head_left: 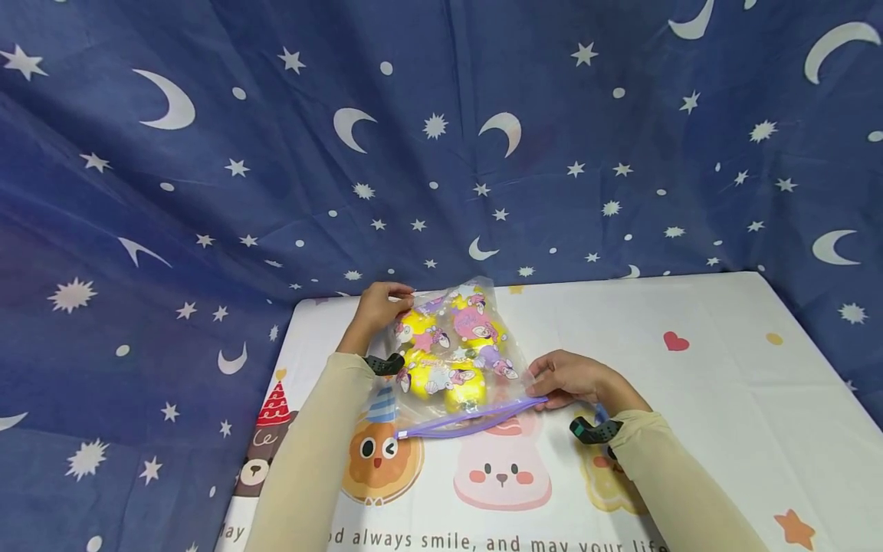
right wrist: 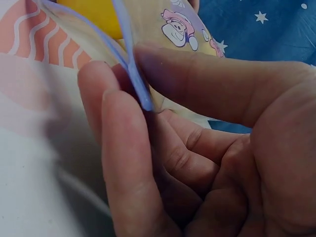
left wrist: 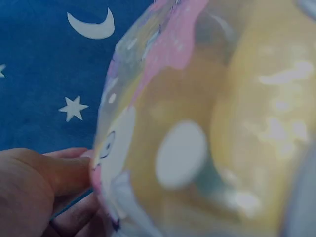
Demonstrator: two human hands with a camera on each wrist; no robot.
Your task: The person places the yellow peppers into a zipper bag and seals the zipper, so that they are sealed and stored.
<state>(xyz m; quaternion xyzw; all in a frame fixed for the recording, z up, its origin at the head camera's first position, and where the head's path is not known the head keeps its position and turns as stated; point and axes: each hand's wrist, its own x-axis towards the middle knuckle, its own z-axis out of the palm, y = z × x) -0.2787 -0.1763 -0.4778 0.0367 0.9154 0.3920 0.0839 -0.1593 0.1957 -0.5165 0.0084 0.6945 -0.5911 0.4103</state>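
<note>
A clear plastic zip bag (head_left: 507, 368) printed with pink and purple cartoon figures leans back over the table, bulging with several yellow things (head_left: 464, 392) whose kind the printed film obscures. Its purple zip strip (head_left: 441, 426) faces the person and gapes partly apart, with a white slider (head_left: 402, 435) at the left end. My left hand (head_left: 379, 307) pinches the bag's far left edge between thumb and fingers. Down at the near right corner, my right hand (head_left: 572, 377) pinches the end of the zip; the right wrist view shows the purple strip (right wrist: 140, 94) between thumb and fingers.
The white tablecloth (head_left: 724, 399) has cartoon animals, a red heart and lettering printed on it. Behind the table and along its left hangs a dark blue curtain (head_left: 428, 153) with moons and stars. Black bands (head_left: 595, 431) sit on both wrists.
</note>
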